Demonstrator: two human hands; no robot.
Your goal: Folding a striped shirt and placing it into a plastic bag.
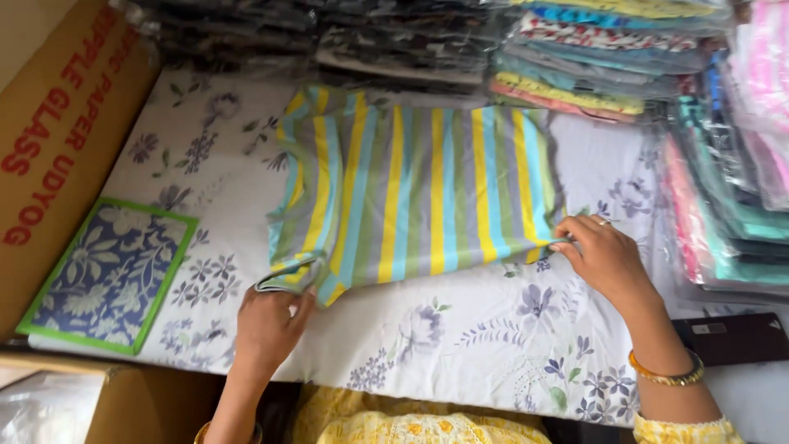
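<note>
Cloth (419, 193), striped yellow, blue and grey, lies spread flat mid-bed on the flowered sheet (460, 329) so its edges line up. Left hand (267, 325) pinches the near-left corner; right hand (604, 255) pinches the near-right edge, keeping it taut.

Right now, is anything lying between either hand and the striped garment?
Nothing visible does. The left hand pinches the striped garment at its lower left corner, and the right hand pinches its lower right edge, on the floral sheet.
</note>
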